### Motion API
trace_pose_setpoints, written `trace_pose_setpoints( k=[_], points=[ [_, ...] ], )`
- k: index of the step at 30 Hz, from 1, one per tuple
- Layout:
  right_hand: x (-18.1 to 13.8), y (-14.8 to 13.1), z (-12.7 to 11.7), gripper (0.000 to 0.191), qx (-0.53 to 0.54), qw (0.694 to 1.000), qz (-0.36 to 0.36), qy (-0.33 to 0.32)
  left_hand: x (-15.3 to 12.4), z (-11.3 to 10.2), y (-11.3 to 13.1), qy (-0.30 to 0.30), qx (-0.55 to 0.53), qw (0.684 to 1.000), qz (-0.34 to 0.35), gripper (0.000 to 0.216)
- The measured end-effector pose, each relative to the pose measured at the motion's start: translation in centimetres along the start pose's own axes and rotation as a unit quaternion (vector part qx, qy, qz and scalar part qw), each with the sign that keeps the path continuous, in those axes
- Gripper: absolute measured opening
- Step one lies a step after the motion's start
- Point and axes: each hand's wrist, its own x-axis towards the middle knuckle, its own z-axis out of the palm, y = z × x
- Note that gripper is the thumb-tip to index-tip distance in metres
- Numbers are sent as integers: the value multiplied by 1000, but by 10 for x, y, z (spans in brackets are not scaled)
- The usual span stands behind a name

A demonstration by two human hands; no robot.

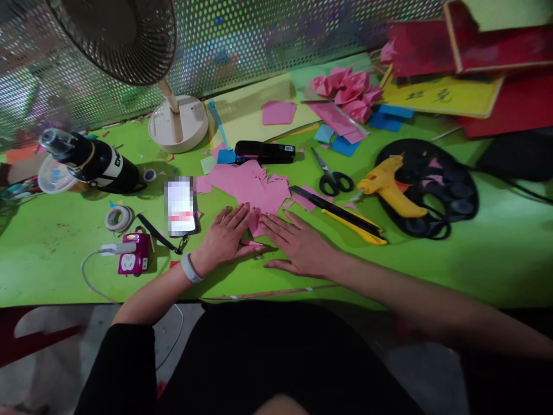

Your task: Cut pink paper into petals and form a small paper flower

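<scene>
While both hands are pressing down flat, a small folded piece of pink paper (pixel 256 223) is lying on the green desk (pixel 475 265), right between them and near the front edge. The left hand (pixel 224 237) is resting with its fingers spread and touching the paper's left side. The right hand (pixel 298 245) is lying open too, fingertips touching the paper's right side. Neither hand is gripping; they look like they are holding the paper flat so a fold is staying sharp. The paper's long side is running away from the person, with its narrow end pointing toward the body.

Just behind it, a big sheet of cut pink paper (pixel 250 184) is spreading out. A phone on a strap (pixel 181 207) is sitting to the left. A black and yellow craft knife (pixel 341 216), black scissors (pixel 330 176) and a yellow glue gun (pixel 391 187) are lying to the right, well clear of the hands.
</scene>
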Motion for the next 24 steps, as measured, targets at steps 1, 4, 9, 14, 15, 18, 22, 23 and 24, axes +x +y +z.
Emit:
trace_pose_setpoints(
  k=[1, 4, 9, 14, 15, 18, 22, 23, 24],
  points=[
    [0, 0, 0, 98, 3, 1000, 3, -3, 0, 1, 0, 1, 0, 1000, 2, 93],
    [0, 0, 0, 99, 17, 1000, 9, -12, 0, 4, -3, 6, 0, 1000, 12, 92],
    [0, 1, 1, 97, 21, 1000, 9, -9, -2, 8, -7, 15, 9, 1000, 26, 90],
    [-1, 3, 3, 91, 13, 1000, -1, -2, -10, 4, 3, 9, 12, 998, 58, 84],
    [-2, 3, 2, 88, 11, 1000, -2, -3, -12, 4, 6, -1, 12, 998, 65, 83],
    [-2, 4, 1, 85, 15, 1000, 1, -15, -18, 7, 14, -22, 16, 997, 70, 89],
    [-3, 4, 1, 88, 28, 999, 10, -22, -21, 14, 18, -21, 13, 997, 69, 97],
    [-3, 4, 1, 89, 29, 999, 9, -22, -21, 15, 18, -19, 13, 997, 70, 96],
    [-3, 4, 1, 89, 30, 999, 8, -21, -21, 15, 18, -18, 14, 997, 70, 96]
  ],
)
